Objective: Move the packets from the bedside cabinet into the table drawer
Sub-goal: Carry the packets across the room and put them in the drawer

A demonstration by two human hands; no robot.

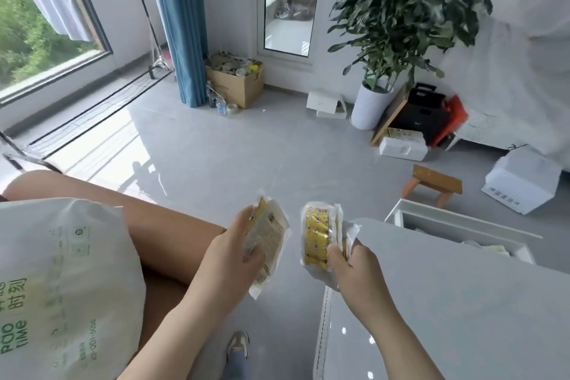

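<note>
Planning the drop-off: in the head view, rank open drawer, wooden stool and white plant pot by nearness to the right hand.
1. Open drawer, just right of the right hand.
2. Wooden stool, beyond the drawer.
3. White plant pot, farthest, at the room's far side.
</note>
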